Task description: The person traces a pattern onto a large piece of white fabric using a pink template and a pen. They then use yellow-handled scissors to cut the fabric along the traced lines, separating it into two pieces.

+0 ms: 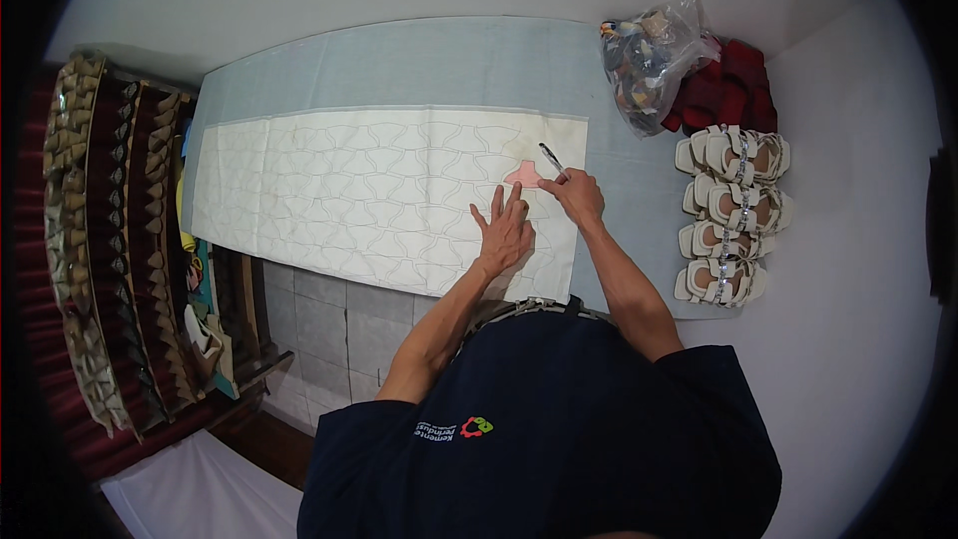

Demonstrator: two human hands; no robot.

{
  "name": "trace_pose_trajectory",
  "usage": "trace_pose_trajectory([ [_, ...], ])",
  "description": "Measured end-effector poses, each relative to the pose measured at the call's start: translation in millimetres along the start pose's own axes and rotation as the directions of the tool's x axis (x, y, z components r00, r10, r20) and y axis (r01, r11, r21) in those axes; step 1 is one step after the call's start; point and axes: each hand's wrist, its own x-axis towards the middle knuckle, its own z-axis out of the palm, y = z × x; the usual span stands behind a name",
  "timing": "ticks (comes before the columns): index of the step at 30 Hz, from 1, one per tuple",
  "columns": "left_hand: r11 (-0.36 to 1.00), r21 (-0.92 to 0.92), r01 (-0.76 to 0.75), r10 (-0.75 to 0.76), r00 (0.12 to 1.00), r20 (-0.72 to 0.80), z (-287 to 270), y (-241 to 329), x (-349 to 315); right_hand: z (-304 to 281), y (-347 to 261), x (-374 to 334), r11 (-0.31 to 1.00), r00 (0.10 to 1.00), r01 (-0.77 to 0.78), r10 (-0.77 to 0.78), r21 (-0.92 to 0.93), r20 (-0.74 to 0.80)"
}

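A long white sheet of material (329, 240) lies on the table, marked with rows of repeated curved outlines. Near its right end rests a small pink template (527, 174). My left hand (507, 233) is spread over the sheet, with fingertips at the template's lower edge. In my right hand (579, 197) is a pen (552, 159), gripped between the fingers. Its upper end points up and to the left, while my fingertips are close to the template's right corner. The pen's tip is hidden by my fingers.
Grey-blue covering (399, 65) spreads over the table around the sheet. White sandals (726, 215) stand in a stack of rows at the right edge. Behind them are a clear plastic bag (649, 70) and dark red material (726, 90). Racks of shoe-shaped pieces (75, 220) stand at left.
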Motion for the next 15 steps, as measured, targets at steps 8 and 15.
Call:
trace_pose_trajectory([
  [8, 1.000, -0.021, 0.001, -0.002, 1.000, -0.016, 1.3, 0.8, -0.5, -0.5, -0.5, -1.8, 1.000, 1.000, -0.008, 0.008, -0.009, -0.009],
  [15, 1.000, 0.021, 0.016, -0.016, 1.000, 0.008, -0.7, 0.5, 1.1, -3.6, -2.6, -0.6, 1.000, 1.000, -0.002, 0.002, -0.001, 0.027],
])
